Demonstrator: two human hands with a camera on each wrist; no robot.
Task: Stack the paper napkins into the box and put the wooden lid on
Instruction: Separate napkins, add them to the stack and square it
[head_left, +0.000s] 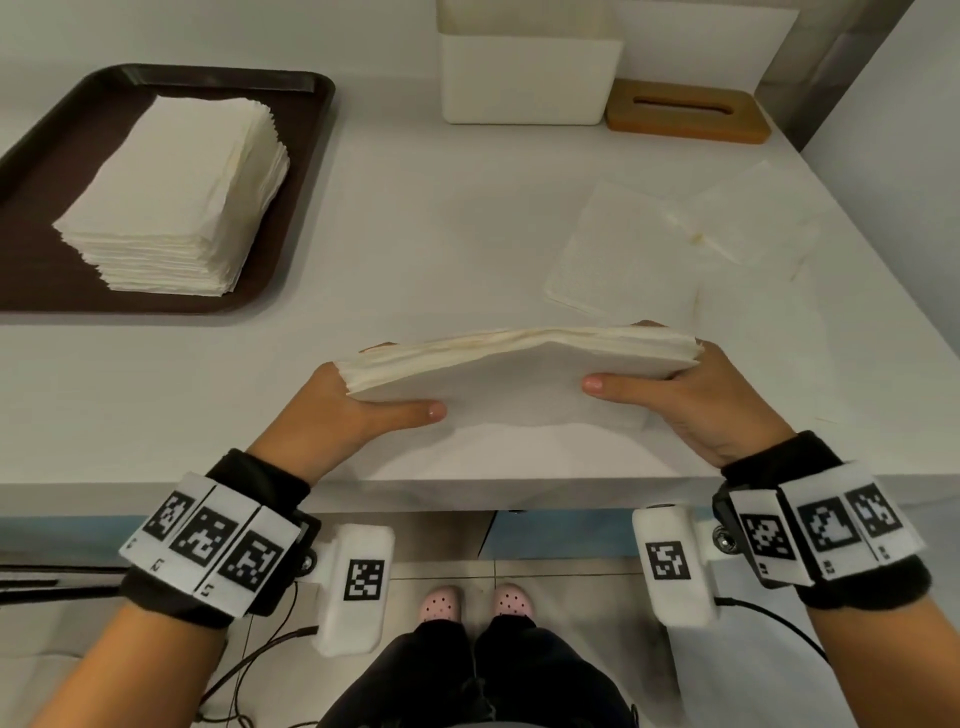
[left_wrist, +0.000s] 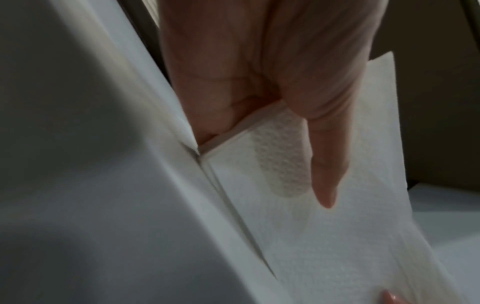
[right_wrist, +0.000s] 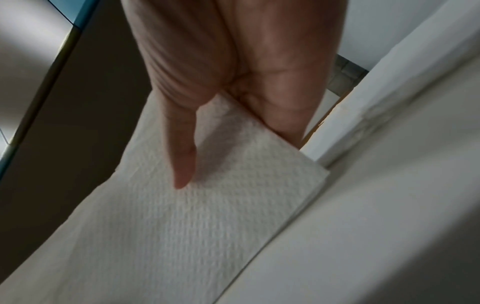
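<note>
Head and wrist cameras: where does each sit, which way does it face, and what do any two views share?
Head: worn on the head, facing down and forward over the counter; shows both forearms, left hand, right hand, legs and shoes.
Left wrist: under the left hand, looking along the thumb at the napkin bundle.
Right wrist: under the right hand, looking along its thumb at the same bundle.
Shared: all three show the napkin bundle, gripped at both ends.
</note>
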